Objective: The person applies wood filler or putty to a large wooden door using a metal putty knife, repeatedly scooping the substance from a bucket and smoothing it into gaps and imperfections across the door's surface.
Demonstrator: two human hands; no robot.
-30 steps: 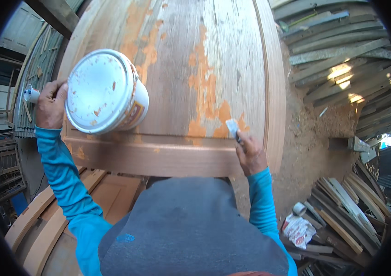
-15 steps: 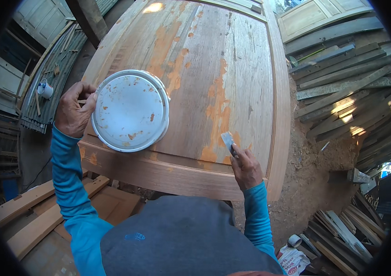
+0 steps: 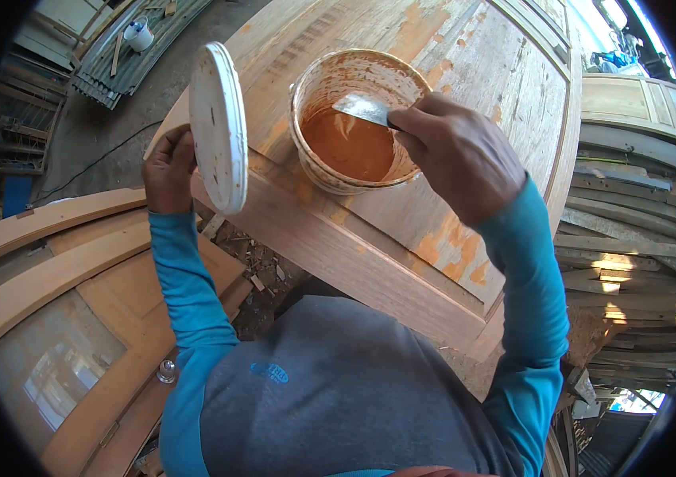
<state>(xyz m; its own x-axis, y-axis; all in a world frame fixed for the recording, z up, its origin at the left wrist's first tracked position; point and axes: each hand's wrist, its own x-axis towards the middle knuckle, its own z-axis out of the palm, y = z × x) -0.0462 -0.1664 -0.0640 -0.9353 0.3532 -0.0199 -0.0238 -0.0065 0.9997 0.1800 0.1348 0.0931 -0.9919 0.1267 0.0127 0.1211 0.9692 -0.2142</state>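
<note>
A white round bucket lid (image 3: 222,127) is tilted nearly on edge in my left hand (image 3: 171,169), which grips its rim to the left of the bucket. The white bucket (image 3: 306,159) stands uncovered on a wooden door panel, its inner wall smeared orange. Orange wood filler (image 3: 350,151) lies in its bottom. My right hand (image 3: 465,155) pinches the handle of a putty knife (image 3: 363,108); the metal blade reaches over the bucket's mouth, above the filler. The door panel (image 3: 385,278) has orange filler patches along its boards.
Another wooden door with a glass pane (image 3: 67,358) lies at the lower left. Stacked planks (image 3: 632,215) fill the right side. Corrugated sheets (image 3: 107,75) at the upper left carry a small white pail (image 3: 138,36). A dark cable (image 3: 107,151) crosses the floor.
My left hand has lifted the lid off the bucket and tipped it upright to the left. My right hand has brought the putty knife from the panel to the bucket's mouth. The view has turned.
</note>
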